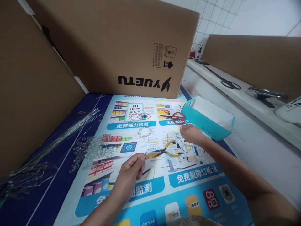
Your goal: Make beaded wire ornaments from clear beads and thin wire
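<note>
The left hand (pixel 131 169) pinches a thin wire (pixel 147 152) at its fingertips, which could slip or bend if the grip shifts, while the round, glassy beads (pixel 94 150) to its left could roll if brushed. A beaded ring (pixel 144 137) lies beyond it, and dark metal pliers (pixel 163 151) with curved yellow handles lie between the hands. The right hand's (pixel 191 134) fingers curl together, holding what I cannot tell.

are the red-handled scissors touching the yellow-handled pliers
Apart: in the head view, the red-handled scissors lie beyond the yellow-handled pliers, with a strip of printed sheet plainly visible between them.
</note>
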A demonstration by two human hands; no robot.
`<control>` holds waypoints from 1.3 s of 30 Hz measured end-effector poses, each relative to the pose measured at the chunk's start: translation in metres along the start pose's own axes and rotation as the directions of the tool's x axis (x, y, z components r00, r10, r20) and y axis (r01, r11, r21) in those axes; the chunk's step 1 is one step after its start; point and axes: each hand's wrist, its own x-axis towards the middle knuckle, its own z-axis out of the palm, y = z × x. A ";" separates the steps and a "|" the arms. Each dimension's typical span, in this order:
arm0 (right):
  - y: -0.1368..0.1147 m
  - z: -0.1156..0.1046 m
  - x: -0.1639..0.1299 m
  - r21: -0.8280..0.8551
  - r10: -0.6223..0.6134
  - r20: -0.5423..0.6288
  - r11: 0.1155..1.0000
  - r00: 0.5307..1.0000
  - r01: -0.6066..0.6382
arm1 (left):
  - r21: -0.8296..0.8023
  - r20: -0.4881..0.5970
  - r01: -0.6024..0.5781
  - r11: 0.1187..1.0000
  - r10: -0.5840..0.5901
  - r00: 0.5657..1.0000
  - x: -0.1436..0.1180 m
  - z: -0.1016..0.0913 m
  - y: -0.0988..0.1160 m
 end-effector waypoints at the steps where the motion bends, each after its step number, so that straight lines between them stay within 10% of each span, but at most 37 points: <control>1: -0.001 0.002 0.000 -0.018 -0.009 -0.022 1.000 1.000 0.008 | -0.017 0.009 0.003 1.000 -0.003 1.000 0.000 0.000 0.000; 13: 0.000 0.006 -0.002 0.053 0.117 -0.212 0.993 0.970 -0.108 | -0.127 0.078 0.013 0.992 -0.003 0.997 0.001 0.000 -0.001; 17: -0.018 -0.015 -0.024 0.359 0.200 -0.298 0.930 0.933 -0.084 | -0.177 0.091 0.019 0.984 -0.003 0.996 0.003 -0.001 -0.004; 21: -0.073 -0.037 -0.041 0.796 -0.132 -0.175 0.564 0.976 0.219 | -0.256 0.122 0.041 0.966 -0.009 0.992 0.005 -0.003 -0.008; 25: -0.124 -0.048 -0.040 0.917 -0.500 0.028 0.358 0.866 0.177 | -0.240 0.122 0.046 0.970 -0.017 0.992 0.006 -0.004 -0.009; 31: -0.144 -0.050 -0.018 0.810 -0.590 0.032 0.488 0.807 0.325 | -0.150 0.169 0.112 0.982 -0.086 0.982 0.006 -0.005 -0.013; 39: -0.155 -0.043 -0.012 0.433 -0.422 0.057 0.827 0.905 0.359 | 0.017 0.198 0.086 0.996 -0.088 0.976 0.007 -0.004 -0.016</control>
